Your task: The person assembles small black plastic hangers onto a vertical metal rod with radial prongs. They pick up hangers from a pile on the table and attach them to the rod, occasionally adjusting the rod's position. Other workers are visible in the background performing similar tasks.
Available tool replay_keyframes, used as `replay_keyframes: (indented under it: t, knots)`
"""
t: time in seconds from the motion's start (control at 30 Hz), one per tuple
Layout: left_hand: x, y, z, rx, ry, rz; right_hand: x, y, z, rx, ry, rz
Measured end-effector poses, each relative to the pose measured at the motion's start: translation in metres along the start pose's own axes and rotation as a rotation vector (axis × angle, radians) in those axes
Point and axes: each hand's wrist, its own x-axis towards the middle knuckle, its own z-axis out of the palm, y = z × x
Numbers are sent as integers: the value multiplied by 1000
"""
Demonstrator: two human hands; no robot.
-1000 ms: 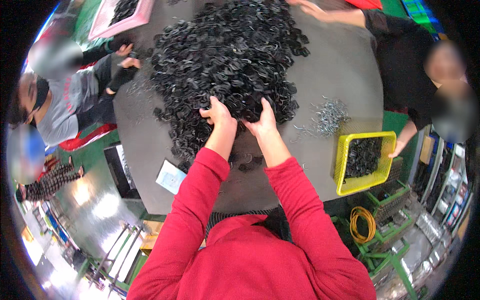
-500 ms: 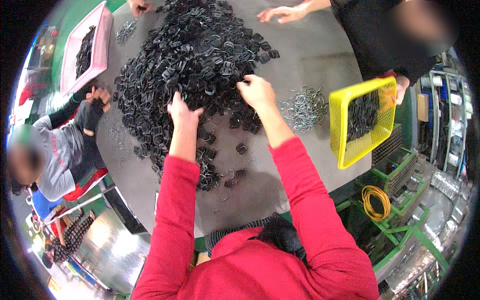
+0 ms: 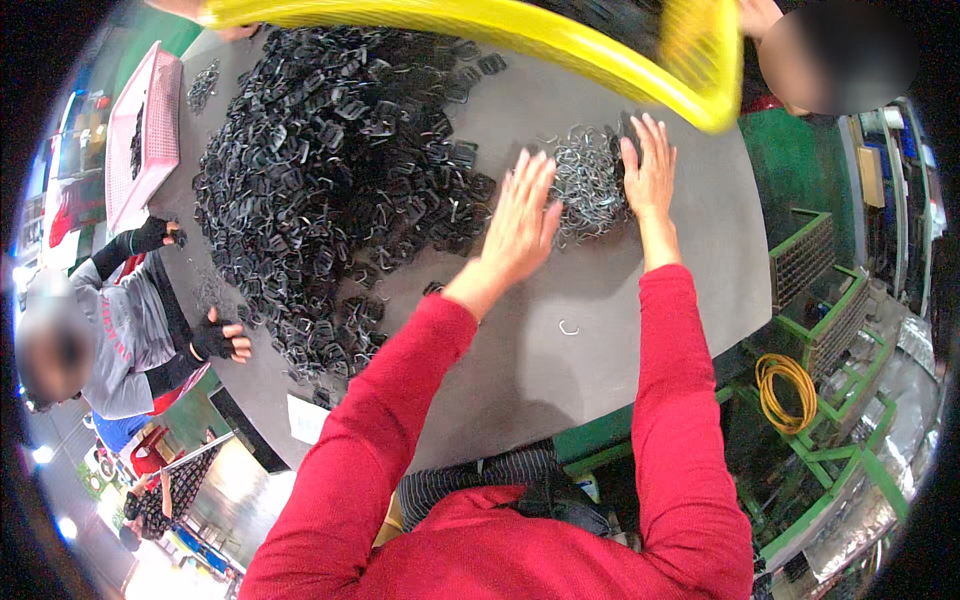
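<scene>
A small heap of silvery metal hooks [image 3: 590,190] lies on the grey table, flanked by my two hands. My left hand [image 3: 518,220] is on its left side, fingers stretched out and palm turned toward the heap. My right hand [image 3: 650,172] stands at its right edge with straight fingers, close against the hooks. Neither hand holds anything. A large mound of black plastic buckles [image 3: 310,170] covers the left and middle of the table. One loose hook [image 3: 569,328] lies nearer to me.
A blurred yellow basket [image 3: 480,22] is held over the far table edge by a person's hand [image 3: 758,18]. A pink basket [image 3: 112,150] stands at the far left. At the left edge, another person's gloved hands [image 3: 215,338] rest near the buckles. Green metal racks [image 3: 800,325] stand at right.
Both my hands have moved right, from the black buckles to the metal hooks, and opened. The yellow basket has swung from the right side to across the far edge.
</scene>
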Motion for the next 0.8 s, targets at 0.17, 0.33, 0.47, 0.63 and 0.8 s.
replay_keyframes:
  t: [0.17, 0.33, 0.47, 0.63, 0.8]
  knots:
    - [64, -38, 33, 261, -53, -28, 6, 1, 7, -23, -154, -132]
    - [48, -30, 39, 292, -154, 84, -23, -24, 5, 104, -213, -246]
    - [-13, -13, 29, 214, -148, 56, -75, -49, -12, 203, -228, -248]
    - [-106, 25, 17, 198, -155, -59, -168, -95, -34, 266, -220, -168]
    - [-189, 50, 3, 129, -188, -119, -247, -130, -55, 263, -284, -141]
